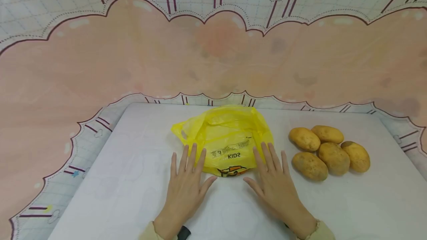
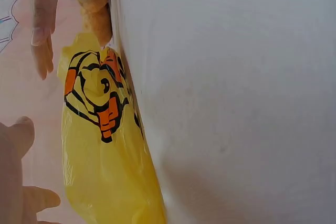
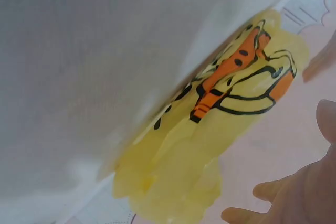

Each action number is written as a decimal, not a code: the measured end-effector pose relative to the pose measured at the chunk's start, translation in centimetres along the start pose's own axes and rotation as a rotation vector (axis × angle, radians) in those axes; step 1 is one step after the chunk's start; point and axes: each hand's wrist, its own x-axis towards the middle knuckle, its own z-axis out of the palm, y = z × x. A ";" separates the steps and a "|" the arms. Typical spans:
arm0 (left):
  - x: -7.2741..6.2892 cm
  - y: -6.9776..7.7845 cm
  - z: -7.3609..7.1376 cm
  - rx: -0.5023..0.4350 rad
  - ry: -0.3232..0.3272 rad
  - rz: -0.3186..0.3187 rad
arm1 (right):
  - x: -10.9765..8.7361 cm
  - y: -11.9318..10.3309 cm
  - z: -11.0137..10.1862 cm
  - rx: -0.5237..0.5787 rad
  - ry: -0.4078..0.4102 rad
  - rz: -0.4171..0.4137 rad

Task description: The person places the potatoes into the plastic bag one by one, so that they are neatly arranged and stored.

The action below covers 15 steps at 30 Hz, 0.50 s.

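Observation:
A yellow plastic bag point(image 1: 230, 136) with black print and an orange cartoon figure lies on the white table, its mouth toward the far side. My left hand point(image 1: 186, 180) is spread flat, its fingertips overlapping the bag's near left edge in the head view. Mirroring it, my right hand point(image 1: 275, 180) has straight, spread fingers over the bag's near right edge. Neither hand grips anything. Both wrist views show the bag point(image 2: 105, 140) puffed up from the table, with the fingers of the right hand point(image 3: 299, 198) apart from it.
Several potatoes point(image 1: 333, 158) sit in a cluster to the right of the bag. The white table point(image 1: 110, 180) ends at a far edge just behind the bag. Beyond hangs a pink and white patterned cloth point(image 1: 160, 55). A black band point(image 1: 184, 232) shows at the left wrist.

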 end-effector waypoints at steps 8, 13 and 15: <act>0.2 -0.4 -0.2 -0.023 0.000 -0.018 | -0.1 0.8 -0.4 -0.001 0.001 0.004; 0.1 -0.5 -0.4 -0.034 0.004 -0.032 | -0.1 1.3 -0.6 0.011 0.024 0.005; 0.1 -0.6 -0.5 -0.043 0.002 -0.042 | 0.0 1.5 -0.7 0.021 0.015 0.011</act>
